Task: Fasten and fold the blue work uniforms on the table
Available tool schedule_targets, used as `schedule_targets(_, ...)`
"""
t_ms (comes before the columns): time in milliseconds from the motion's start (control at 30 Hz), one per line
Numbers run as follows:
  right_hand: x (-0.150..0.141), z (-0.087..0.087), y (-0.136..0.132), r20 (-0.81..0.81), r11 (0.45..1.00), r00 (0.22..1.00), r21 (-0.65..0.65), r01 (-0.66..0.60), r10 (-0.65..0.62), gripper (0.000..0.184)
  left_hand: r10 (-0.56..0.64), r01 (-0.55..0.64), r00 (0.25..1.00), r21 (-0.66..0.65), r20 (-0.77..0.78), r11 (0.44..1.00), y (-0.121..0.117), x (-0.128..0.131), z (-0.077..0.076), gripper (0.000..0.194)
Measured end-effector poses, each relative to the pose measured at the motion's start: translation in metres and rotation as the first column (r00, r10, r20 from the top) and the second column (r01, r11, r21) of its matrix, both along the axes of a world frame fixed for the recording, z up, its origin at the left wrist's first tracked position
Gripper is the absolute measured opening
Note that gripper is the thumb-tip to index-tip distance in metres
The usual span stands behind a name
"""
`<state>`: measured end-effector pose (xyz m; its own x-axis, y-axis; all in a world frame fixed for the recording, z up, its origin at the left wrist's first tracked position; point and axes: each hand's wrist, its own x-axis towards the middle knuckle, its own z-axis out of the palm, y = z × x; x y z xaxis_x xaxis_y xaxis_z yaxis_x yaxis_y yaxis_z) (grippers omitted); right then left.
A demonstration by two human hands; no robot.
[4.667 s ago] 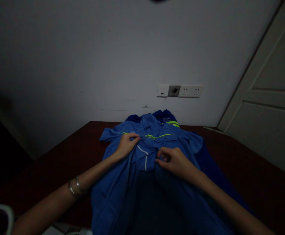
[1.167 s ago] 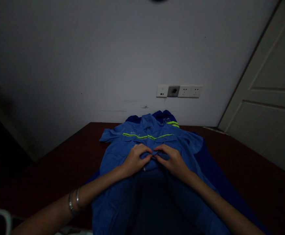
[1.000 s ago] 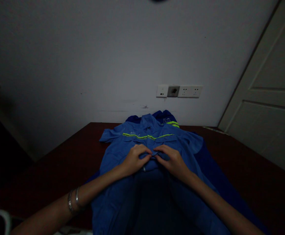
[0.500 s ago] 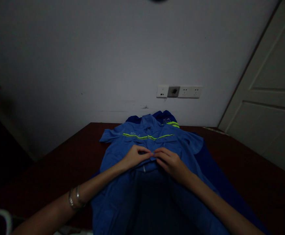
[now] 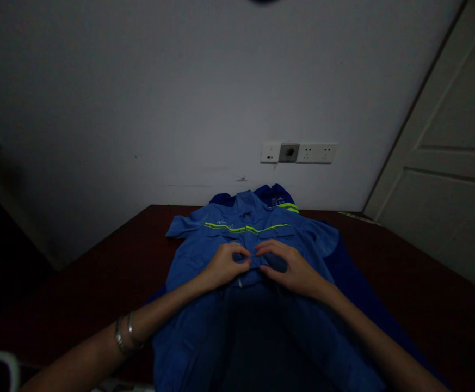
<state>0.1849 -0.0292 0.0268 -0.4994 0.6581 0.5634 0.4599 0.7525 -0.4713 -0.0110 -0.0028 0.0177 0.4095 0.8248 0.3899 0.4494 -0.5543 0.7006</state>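
A light blue short-sleeved work shirt (image 5: 196, 247) with a yellow-green chest stripe lies front up, collar toward the wall. Its lower front hangs apart, showing a dark inside. At the middle of the front, my left hand (image 5: 226, 265) pinches the shirt's front edge between thumb and fingers. Facing it from the other side, my right hand (image 5: 292, 268) has its thumb and forefinger curved on the same edge, fingertips close to the left ones. Whether a button sits between them is too dark and small to tell. Under the shirt lies a dark blue garment (image 5: 353, 280) with yellow-green stripes.
The dark red table (image 5: 131, 256) meets a pale wall (image 5: 159, 98) at the back. Wall sockets (image 5: 316, 153) sit above the shirt. A panelled door (image 5: 449, 163) stands at the right. A pale curved rim (image 5: 0, 356) shows at the lower left.
Earlier my hands were apart on the two front edges; they have come together at the middle. In the last second only the fingers shift, the right thumb and forefinger spreading wider.
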Motion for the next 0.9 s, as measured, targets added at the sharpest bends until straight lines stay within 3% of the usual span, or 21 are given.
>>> schedule_targets(133, 0.000, 0.006, 0.003, -0.080, 0.997, 0.995, -0.039, 0.060, -0.063, 0.012, -0.020, 0.025, 0.998, 0.084, -0.058, 0.996, -0.002, 0.001, 0.000, 0.012)
schedule_targets(433, -0.006, -0.001, 0.007, 0.108, 0.997, 0.993, -0.051, 0.055, -0.049, 0.009, -0.033, 0.063, 0.990, 0.226, -0.134, 0.972, -0.007, 0.005, 0.001, 0.010)
schedule_targets(733, -0.014, 0.001, 0.003, 0.244, 0.988, 0.959, -0.022, 0.155, -0.145, 0.008, 0.018, 0.004, 0.981, 0.115, -0.191, 0.993, -0.009, 0.006, 0.003, 0.012)
schedule_targets(900, -0.019, -0.007, 0.005, 0.196, 0.980, 0.965, -0.064, 0.189, -0.174, 0.007, 0.043, -0.030, 0.970, 0.059, -0.241, 0.998, -0.008, 0.009, -0.001, 0.021)
